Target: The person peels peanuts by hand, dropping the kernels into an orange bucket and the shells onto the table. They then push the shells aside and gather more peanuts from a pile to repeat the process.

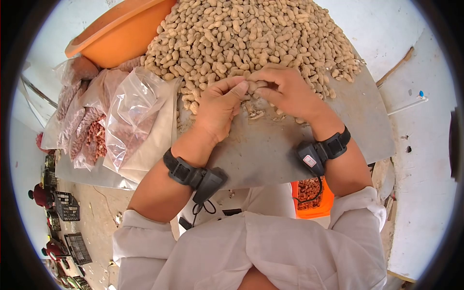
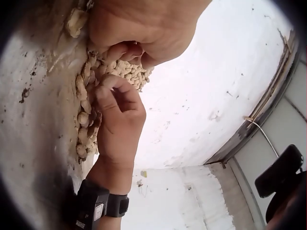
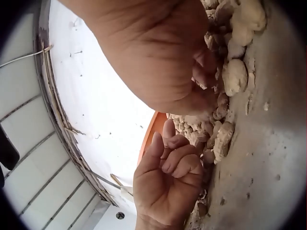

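Note:
Both hands meet over the near edge of the peanut pile (image 1: 251,36). A peanut (image 1: 256,86) lies between their fingertips in the head view. My left hand (image 1: 217,106) pinches its left side with thumb and forefinger, the other fingers curled in. My right hand (image 1: 290,92) grips the other side with bent fingers. Below the fingertips, broken shell (image 1: 253,111) lies on the grey tabletop (image 1: 261,150). In the left wrist view the right hand (image 2: 120,115) has thumb and forefinger together; the right wrist view shows the left hand (image 3: 168,182) with its fingers curled.
An orange basin (image 1: 121,36) stands at the back left. Clear plastic bags (image 1: 130,116) with reddish kernels lie at the left. Below the table's near edge is an orange container (image 1: 326,198) of reddish bits. Black crates (image 1: 67,205) and people are on the floor at far left.

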A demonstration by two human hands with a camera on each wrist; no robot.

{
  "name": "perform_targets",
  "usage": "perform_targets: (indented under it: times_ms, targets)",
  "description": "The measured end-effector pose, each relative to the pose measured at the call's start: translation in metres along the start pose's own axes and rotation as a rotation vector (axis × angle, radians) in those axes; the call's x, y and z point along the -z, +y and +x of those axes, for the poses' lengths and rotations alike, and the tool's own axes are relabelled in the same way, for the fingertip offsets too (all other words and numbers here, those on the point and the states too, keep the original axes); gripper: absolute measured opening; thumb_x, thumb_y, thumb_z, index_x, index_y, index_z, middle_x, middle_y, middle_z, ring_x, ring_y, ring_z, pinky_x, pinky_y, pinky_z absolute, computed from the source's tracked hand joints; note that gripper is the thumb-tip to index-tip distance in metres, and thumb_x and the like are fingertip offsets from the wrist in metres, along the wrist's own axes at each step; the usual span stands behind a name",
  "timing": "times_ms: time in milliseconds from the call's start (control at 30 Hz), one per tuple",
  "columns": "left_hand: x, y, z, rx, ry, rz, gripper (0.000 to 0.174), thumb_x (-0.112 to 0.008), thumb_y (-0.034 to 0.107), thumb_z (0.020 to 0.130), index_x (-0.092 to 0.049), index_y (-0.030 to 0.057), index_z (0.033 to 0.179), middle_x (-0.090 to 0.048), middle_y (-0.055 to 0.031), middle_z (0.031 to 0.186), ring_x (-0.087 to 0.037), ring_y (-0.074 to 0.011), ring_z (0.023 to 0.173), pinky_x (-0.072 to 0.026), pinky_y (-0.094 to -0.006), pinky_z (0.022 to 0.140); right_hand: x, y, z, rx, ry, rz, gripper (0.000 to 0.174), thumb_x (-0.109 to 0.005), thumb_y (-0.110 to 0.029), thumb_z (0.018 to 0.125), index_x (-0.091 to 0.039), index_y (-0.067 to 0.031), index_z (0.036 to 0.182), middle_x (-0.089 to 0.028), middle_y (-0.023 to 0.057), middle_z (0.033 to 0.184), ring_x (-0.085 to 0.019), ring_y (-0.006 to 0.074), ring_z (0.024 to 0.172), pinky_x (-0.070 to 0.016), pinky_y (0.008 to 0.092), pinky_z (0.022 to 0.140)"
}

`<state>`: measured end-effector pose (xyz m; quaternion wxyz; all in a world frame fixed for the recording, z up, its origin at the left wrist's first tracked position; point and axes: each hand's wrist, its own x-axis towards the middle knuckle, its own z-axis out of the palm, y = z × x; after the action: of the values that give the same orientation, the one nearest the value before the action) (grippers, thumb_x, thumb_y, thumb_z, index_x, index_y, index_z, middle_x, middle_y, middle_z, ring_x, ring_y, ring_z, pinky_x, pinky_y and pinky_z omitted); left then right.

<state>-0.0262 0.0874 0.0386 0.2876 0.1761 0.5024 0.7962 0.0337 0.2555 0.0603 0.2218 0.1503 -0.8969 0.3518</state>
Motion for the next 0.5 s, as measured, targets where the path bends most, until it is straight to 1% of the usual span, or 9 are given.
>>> perform_targets:
  times_ms: [33,100,200,233,300,333,400,500]
  targets:
    - [-0.0017,0.0012,-0.0008,0.006,-0.010,0.030,0.022,-0.054,0.009,0.089,-0.056,-0.0027,0.107,-0.052,0.0031,0.074,-0.035,-0.0036,0.052,-0.0280,-0.0170,0.047,-0.0003,-0.0015,0.0004,0.013,0.016,0.009,0.020,-0.063,-0.009,0.072,-0.063,-0.0065,0.092,-0.059,0.0088,0.076,-0.058,0.0234,0.072,-0.0471,0.0297,0.067]
    - [-0.0004,0.0008,-0.0004,0.022,-0.053,-0.020,0.023,-0.053,0.010,0.089,-0.056,-0.0024,0.108,-0.054,0.0018,0.077,-0.036,-0.0038,0.053,-0.0290,-0.0166,0.047,-0.0019,-0.0055,0.0004,0.038,0.048,0.028,0.020,-0.063,-0.008,0.074,-0.063,-0.0063,0.094,-0.059,0.0063,0.073,-0.058,0.0189,0.071,-0.0470,0.0284,0.066]
    - [0.0023,-0.0024,0.0002,0.063,-0.120,-0.175,0.023,-0.053,0.009,0.089,-0.056,-0.0019,0.109,-0.055,0.0001,0.079,-0.038,-0.0039,0.056,-0.0307,-0.0160,0.047,-0.0070,-0.0066,-0.0021,-0.210,0.148,0.533,0.019,-0.065,-0.009,0.075,-0.063,-0.0034,0.094,-0.059,0.0024,0.073,-0.057,0.0117,0.068,-0.0464,0.0268,0.062]
    - [0.0032,-0.0034,0.0005,0.080,-0.143,-0.241,0.022,-0.052,0.009,0.089,-0.056,-0.0017,0.109,-0.055,-0.0004,0.080,-0.039,-0.0039,0.056,-0.0314,-0.0158,0.047,-0.0076,-0.0066,-0.0021,-0.213,0.149,0.575,0.018,-0.065,-0.009,0.076,-0.063,-0.0024,0.092,-0.059,0.0016,0.074,-0.056,0.0101,0.068,-0.0464,0.0259,0.062]
    - [0.0053,-0.0033,0.0012,0.105,-0.198,-0.259,0.023,-0.052,0.009,0.089,-0.056,-0.0009,0.110,-0.055,-0.0008,0.080,-0.039,-0.0040,0.057,-0.0322,-0.0155,0.048,-0.0082,-0.0063,-0.0018,-0.219,0.151,0.660,0.016,-0.066,-0.008,0.076,-0.062,-0.0006,0.090,-0.058,0.0000,0.075,-0.054,0.0067,0.067,-0.0464,0.0241,0.061]
    - [0.0059,-0.0029,0.0012,0.118,-0.225,-0.268,0.023,-0.052,0.008,0.089,-0.055,-0.0005,0.111,-0.054,-0.0010,0.081,-0.039,-0.0040,0.058,-0.0326,-0.0153,0.048,-0.0083,-0.0051,-0.0007,-0.189,0.139,0.628,0.015,-0.065,-0.009,0.076,-0.062,-0.0005,0.089,-0.058,0.0002,0.074,-0.054,0.0068,0.066,-0.0465,0.0235,0.060]
    - [0.0031,-0.0022,0.0007,0.077,-0.158,-0.245,0.025,-0.053,0.009,0.089,-0.054,0.0004,0.113,-0.054,-0.0010,0.080,-0.039,-0.0039,0.058,-0.0323,-0.0154,0.048,-0.0085,-0.0018,0.0012,-0.130,0.116,0.562,0.014,-0.065,-0.009,0.077,-0.061,-0.0003,0.087,-0.057,0.0005,0.074,-0.054,0.0071,0.064,-0.0468,0.0223,0.059]
    - [0.0010,0.0003,-0.0004,0.031,-0.085,-0.218,0.027,-0.056,0.009,0.087,-0.054,-0.0001,0.113,-0.055,-0.0016,0.080,-0.040,-0.0038,0.056,-0.0320,-0.0164,0.047,-0.0096,-0.0011,-0.0013,-0.253,0.106,0.596,0.013,-0.064,-0.011,0.078,-0.059,-0.0004,0.085,-0.056,0.0002,0.074,-0.053,0.0063,0.066,-0.0462,0.0216,0.060]
